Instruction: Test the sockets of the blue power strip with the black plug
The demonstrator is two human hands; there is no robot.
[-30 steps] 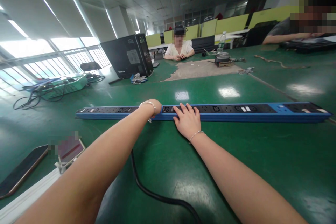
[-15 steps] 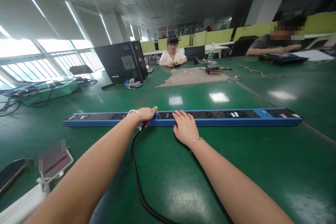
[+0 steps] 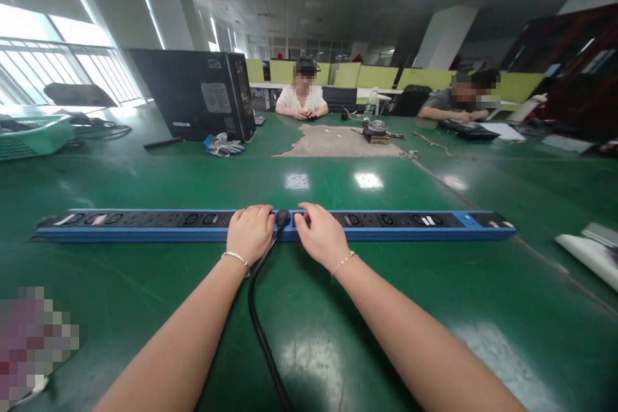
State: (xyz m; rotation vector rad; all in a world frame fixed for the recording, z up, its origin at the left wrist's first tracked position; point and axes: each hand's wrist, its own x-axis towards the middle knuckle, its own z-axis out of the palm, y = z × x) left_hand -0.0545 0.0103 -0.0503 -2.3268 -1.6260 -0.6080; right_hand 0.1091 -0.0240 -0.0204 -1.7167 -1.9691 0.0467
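Observation:
A long blue and black power strip lies across the green table in front of me. A black plug stands in a socket near its middle, and its power cord runs toward me. Just left of the plug, my left hand is closed over the strip, its fingertips hidden. To the right of the plug, my right hand rests over the strip, thumb and index finger apart and pointing at the plug without touching it. The other fingers of that hand are partly hidden.
A black computer tower and a pair of gloves are at the back left, near a green basket. Two people sit across the table. A metal device stands on a brown sheet. A white object lies at right.
My left hand has let go of the plug and moved left onto the strip. My right hand has turned, its thumb now toward the plug. The view has swung right.

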